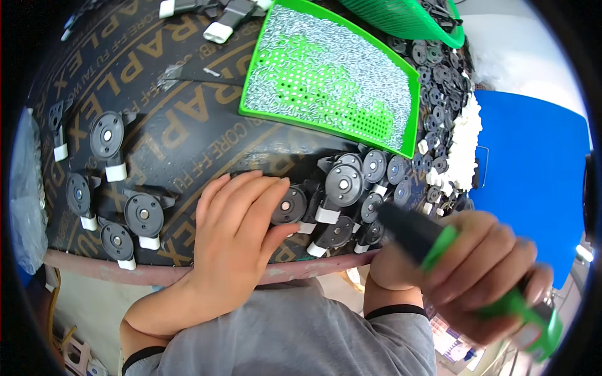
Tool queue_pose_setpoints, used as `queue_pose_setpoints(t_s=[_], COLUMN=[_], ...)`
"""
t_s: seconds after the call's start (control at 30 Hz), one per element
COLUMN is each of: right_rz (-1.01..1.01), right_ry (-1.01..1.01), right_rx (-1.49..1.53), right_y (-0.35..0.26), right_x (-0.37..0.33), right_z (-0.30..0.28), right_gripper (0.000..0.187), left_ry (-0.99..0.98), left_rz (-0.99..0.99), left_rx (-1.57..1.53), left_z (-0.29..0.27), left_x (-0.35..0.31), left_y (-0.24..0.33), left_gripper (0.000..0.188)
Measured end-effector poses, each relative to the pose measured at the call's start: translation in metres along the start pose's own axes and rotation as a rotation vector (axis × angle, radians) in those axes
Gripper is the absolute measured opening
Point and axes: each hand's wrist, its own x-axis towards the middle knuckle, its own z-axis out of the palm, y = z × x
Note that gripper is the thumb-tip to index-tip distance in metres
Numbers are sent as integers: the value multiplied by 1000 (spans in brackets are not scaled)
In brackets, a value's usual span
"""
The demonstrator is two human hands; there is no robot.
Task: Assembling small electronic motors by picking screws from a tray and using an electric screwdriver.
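My left hand (241, 216) lies palm down near the table's front edge. Its thumb and fingertips close on a black round plastic part (289, 205) with a silvery centre; the palm covers whatever lies beneath it. Raised at the right, my right hand (483, 269) wraps round a green and black power screwdriver (433, 241), blurred by motion. The tool's black nose points left toward a cluster of similar black discs with white ends (343, 185). Above them sits a green tray (415, 119) holding many small silvery screws.
Several black disc parts with white ends (143, 214) lie at the left. A green basket (401, 25) stands at the back. Loose black discs (434, 94) and white pieces (465, 131) are heaped right of the tray. Beyond is a blue panel (533, 169); a plastic bag (28, 194) hangs far left.
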Motion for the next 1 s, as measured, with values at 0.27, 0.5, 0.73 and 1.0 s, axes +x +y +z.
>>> queue_pose_setpoints(t_s=[0.27, 0.5, 0.73, 1.0], right_rz=[109, 91, 74, 18], right_ry=[417, 259, 244, 216], right_rx=[-170, -259, -222, -172], right_y=[55, 61, 64, 20], right_x=[-3, -4, -4, 2], right_z=[-54, -50, -49, -36], right_gripper=[25, 23, 23, 32], left_ry=[-28, -21, -11, -41], left_rz=[-24, -8, -5, -35], left_rx=[22, 21, 21, -53], left_z=[-1, 0, 0, -6], left_x=[1, 5, 4, 4], left_y=[2, 2, 2, 2], left_gripper=[65, 61, 60, 60])
